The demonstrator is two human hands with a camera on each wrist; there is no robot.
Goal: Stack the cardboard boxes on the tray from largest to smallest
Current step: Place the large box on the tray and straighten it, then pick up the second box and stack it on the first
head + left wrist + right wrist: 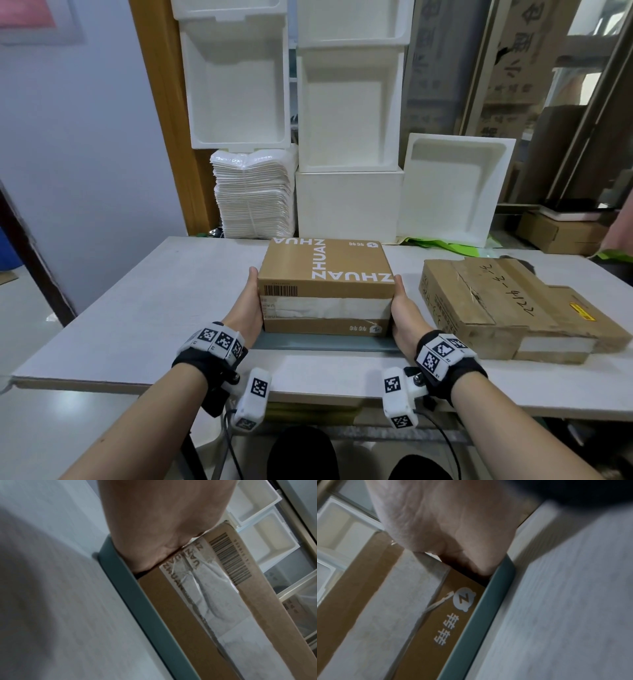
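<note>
The printed cardboard box [325,274] stands in the teal tray [325,343] at the front edge of the desk [137,308]. The left grip [246,308] and right grip [404,313] press flat palms on its short ends, thumbs straight. It looks stiff, light and smooth-sided, so low holds at both ends suit it.

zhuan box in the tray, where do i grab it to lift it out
Grip the ZHUAN box by its two short end faces, one palm from each side, where the left hand and right hand press now. It looks too wide for one hand, and the low rim of the tray leaves those flat ends exposed.
</note>
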